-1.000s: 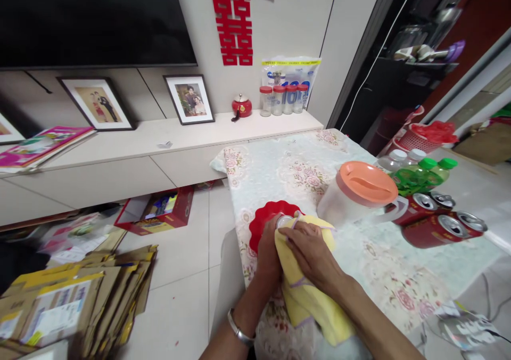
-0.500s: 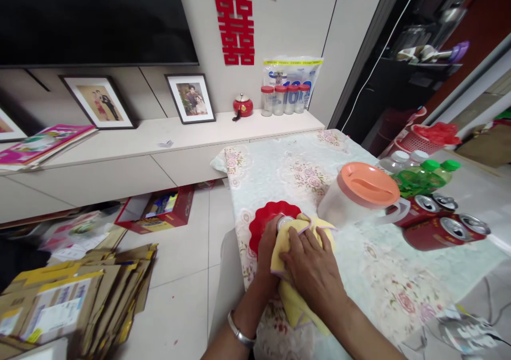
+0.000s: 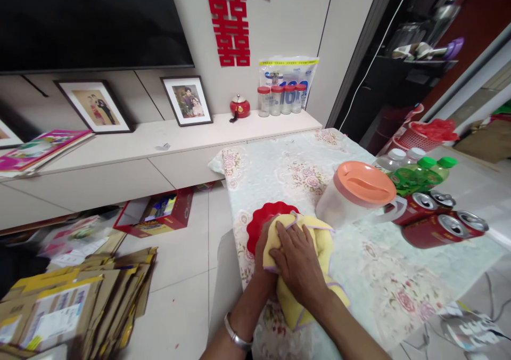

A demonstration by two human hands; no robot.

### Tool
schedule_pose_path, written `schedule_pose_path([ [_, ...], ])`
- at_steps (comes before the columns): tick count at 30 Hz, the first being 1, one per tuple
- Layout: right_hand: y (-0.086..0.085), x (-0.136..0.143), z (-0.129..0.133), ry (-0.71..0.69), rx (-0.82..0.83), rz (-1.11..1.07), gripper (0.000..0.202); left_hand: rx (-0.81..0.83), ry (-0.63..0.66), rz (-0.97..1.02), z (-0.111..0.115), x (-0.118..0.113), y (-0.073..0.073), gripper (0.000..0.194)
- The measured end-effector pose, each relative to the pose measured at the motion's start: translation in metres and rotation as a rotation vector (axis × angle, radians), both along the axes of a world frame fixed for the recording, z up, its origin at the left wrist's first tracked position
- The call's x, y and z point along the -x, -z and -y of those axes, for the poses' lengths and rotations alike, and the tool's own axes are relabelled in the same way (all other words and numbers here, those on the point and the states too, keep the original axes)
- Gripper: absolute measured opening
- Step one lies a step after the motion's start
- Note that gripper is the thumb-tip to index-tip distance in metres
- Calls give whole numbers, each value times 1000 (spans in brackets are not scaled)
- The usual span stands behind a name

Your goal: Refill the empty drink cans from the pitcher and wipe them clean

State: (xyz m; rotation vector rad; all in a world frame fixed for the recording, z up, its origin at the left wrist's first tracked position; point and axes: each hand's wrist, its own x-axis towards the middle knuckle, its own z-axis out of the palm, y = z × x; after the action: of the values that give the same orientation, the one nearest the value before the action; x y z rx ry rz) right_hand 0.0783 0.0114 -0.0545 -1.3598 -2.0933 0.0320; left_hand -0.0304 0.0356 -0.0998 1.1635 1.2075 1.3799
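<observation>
A yellow cloth [image 3: 325, 243] with a purple edge is bunched beneath my right hand [image 3: 297, 259], whose fingers press and curl over it. My left hand [image 3: 261, 251] is mostly covered by the cloth, beside a red scalloped dish [image 3: 255, 219]; its fingers are hidden. Whatever lies under the cloth between my hands cannot be seen. To the right of the cloth stands a clear pitcher [image 3: 331, 205] with an orange lid [image 3: 365, 181].
Several red cans [image 3: 433, 229] and several bottles [image 3: 419, 173] stand at the right of the flowered tablecloth [image 3: 387, 280]. Behind are a white cabinet [image 3: 191, 141] with red-lidded jars [image 3: 275, 101] and picture frames. Flattened cardboard [image 3: 120, 296] lies at the lower left.
My right hand and the cloth have shifted slightly left. The cloth now covers the round metallic top that showed between my hands. The camera view has shifted a little.
</observation>
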Motion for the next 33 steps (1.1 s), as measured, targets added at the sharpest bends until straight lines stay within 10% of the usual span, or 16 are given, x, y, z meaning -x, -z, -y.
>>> schedule_pose_path([
  [13, -17, -51, -12, -343, -143, -130, 37, -89, 22, -300, -3, 2, -4, 45],
  [25, -13, -30, -1, -97, -94, -87, 31, -33, 4, -250, 0, 1, -10, 40],
  [33, -5, -30, -12, -185, -115, -62, 27, -10, 26, -216, -1, 2, -10, 37],
])
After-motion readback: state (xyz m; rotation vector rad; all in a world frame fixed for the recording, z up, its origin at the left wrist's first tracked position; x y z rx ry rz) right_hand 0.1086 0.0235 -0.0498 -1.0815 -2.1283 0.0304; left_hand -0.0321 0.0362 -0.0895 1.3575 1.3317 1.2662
